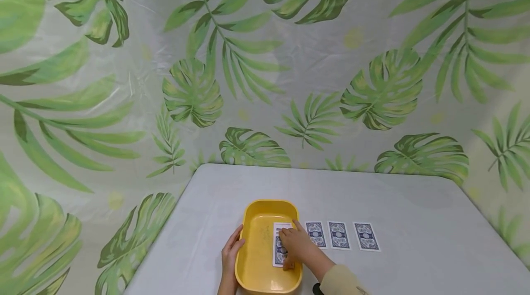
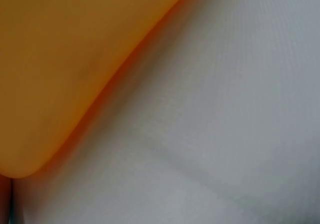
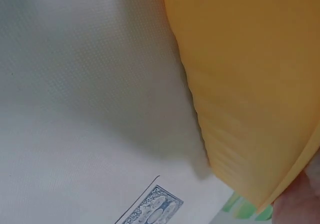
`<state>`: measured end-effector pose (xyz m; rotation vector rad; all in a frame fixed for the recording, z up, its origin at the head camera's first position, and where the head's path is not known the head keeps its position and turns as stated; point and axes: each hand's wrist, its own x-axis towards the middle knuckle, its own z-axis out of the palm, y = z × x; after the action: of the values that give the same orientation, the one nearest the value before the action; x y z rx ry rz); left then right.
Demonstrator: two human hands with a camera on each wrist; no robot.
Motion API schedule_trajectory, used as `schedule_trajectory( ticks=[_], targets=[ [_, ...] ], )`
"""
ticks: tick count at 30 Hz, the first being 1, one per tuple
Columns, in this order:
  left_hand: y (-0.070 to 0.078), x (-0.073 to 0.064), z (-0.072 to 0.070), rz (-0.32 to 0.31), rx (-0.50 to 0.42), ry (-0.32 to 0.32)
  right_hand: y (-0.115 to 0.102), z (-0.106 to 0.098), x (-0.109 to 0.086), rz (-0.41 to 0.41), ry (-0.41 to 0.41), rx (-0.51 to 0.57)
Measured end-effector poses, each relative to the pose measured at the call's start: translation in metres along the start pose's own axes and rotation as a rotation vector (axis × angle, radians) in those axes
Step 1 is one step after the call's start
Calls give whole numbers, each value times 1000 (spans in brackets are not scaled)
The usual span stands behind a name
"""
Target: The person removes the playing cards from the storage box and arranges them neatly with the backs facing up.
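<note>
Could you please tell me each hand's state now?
Left hand: touching the oblong yellow plastic tray; grip unclear.
Right hand: touching blue-and-white rectangular cards inside; grip unclear.

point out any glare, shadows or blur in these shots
Head view: faint sheen on the leaf-print backdrop, soft highlights inside the yellow tray; left wrist: the tray looks dull orange, its edge blurred, with a diffuse shadow on the white table; right wrist: broad soft shadow beside the tray, one card fairly clear.
</note>
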<state>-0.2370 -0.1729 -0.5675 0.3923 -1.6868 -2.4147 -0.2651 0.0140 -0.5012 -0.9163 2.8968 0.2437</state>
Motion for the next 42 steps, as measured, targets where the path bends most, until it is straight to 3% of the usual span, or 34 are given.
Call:
schedule_trajectory(
  ticks=[11, 15, 18, 27, 42],
  targets=[
    [3, 2, 3, 20, 37, -1, 0, 5, 4, -16, 50, -110],
    [3, 3, 3, 15, -6, -20, 1, 6, 4, -26, 80, -136],
    [3, 3, 3, 6, -38, -28, 1, 7, 4, -34, 79, -136],
    [1, 1, 3, 14, 14, 19, 0, 9, 5, -35, 51, -142],
    [0, 0, 2, -1, 2, 13, -3, 7, 8, -3, 43, -149]
  ],
)
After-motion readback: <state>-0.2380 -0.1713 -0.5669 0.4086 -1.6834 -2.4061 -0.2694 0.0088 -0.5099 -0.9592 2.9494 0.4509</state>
